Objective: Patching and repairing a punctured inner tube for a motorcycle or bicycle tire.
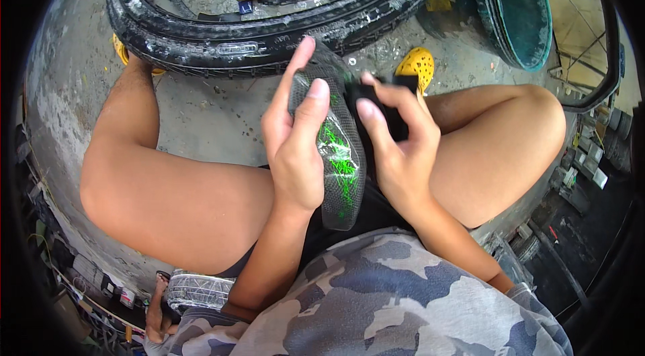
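Centrally, the left hand (299,166) grips a dark curved piece (345,174) with green streaks. Beside it, the right hand (411,166) clasps a black pad (395,121).

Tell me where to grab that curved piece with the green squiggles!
I'd pinch the lower end of the curved piece, probably coming from the person's lap side. It narrows there to a rounded tip, sticking out below the left hand, which covers part of its left edge. Try thumb on the patterned face, fingers behind.

Hands (295,158) (408,144): two. Yellow clogs (416,68) (121,52): two. Large tyre (195,49): one. Green-marked piece (343,162): one.
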Available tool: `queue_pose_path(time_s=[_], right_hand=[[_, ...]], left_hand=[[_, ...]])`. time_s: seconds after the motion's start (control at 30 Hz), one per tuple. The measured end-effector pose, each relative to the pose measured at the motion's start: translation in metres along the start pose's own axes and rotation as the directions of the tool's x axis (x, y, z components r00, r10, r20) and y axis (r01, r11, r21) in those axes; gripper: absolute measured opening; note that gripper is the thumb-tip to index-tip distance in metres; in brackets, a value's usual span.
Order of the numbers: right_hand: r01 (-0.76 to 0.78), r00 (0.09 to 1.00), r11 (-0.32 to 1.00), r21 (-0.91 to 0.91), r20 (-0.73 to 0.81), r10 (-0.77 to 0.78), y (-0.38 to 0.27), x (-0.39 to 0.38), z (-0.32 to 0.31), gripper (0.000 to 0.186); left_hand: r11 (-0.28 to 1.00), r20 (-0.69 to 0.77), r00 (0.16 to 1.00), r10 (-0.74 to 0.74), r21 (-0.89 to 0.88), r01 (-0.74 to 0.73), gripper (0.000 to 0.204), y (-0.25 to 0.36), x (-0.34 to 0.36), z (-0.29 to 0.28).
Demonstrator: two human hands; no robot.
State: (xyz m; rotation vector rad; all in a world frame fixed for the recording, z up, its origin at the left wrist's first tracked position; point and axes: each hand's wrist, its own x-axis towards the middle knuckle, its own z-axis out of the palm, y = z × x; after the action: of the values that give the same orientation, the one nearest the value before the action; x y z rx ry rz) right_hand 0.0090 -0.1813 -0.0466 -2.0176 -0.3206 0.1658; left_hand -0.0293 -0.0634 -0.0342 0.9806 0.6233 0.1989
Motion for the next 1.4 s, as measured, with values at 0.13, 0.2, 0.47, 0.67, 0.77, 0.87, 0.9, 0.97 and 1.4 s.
queue_pose_path(time_s=[0.13, 0.2, 0.47, 0.67, 0.77, 0.87, 0.9, 0.97, 1.4], right_hand=[[-0.016, 1.000, 1.000, -0.014, 0.016, 0.016, -0.001, 0.026, 0.013, 0.016], [-0.081, 0.996, 0.996, 0.024, 0.038, 0.080, -0.005, 0.032, 0.015, 0.016], [0.032, 0.999, 0.999, 0.019, 0.001, -0.032, 0.006, 0.042, 0.020, 0.012], [-0.136, 0.990, 0.990, -0.035, 0.043, 0.138, -0.003, 0.008, -0.004, 0.011], [0.034, 0.999, 0.993, -0.116, 0.038, -0.030, -0.003, 0.048, 0.014, 0.011], [0.048, 0.999, 0.992, -0.118, 0.022, -0.046, -0.004, 0.023, 0.008, 0.010], [0.031, 1.000, 0.996, -0.083, 0.005, -0.031, 0.000, 0.008, 0.001, 0.010], [0.046, 0.999, 0.999, -0.001, -0.020, -0.046, -0.002, 0.014, 0.005, 0.010], [0.034, 0.999, 0.993, -0.116, 0.038, -0.030, -0.007, 0.042, 0.016, 0.011]], left_hand=[[0.998, -0.033, 0.999, 0.007, -0.069, -0.009, 0.047, -0.003, 0.002, 0.001], [0.981, -0.041, 0.999, -0.020, -0.191, 0.012, 0.048, -0.001, -0.001, 0.000], [1.000, -0.018, 1.000, -0.010, 0.014, 0.010, 0.049, 0.002, 0.001, 0.002], [1.000, -0.009, 1.000, -0.028, -0.002, 0.028, 0.048, 0.000, -0.001, 0.001], [1.000, -0.040, 0.999, 0.008, 0.028, -0.007, 0.048, -0.001, 0.002, 0.002], [0.997, -0.006, 0.999, -0.049, -0.060, 0.048, 0.048, 0.000, 0.000, -0.003], [0.997, -0.008, 0.999, -0.048, -0.060, 0.047, 0.048, 0.001, 0.000, 0.000], [0.998, -0.015, 0.998, -0.053, -0.020, 0.052, 0.047, -0.003, -0.002, -0.001], [0.998, -0.060, 0.997, -0.042, -0.057, 0.038, 0.045, -0.002, -0.003, -0.002]])
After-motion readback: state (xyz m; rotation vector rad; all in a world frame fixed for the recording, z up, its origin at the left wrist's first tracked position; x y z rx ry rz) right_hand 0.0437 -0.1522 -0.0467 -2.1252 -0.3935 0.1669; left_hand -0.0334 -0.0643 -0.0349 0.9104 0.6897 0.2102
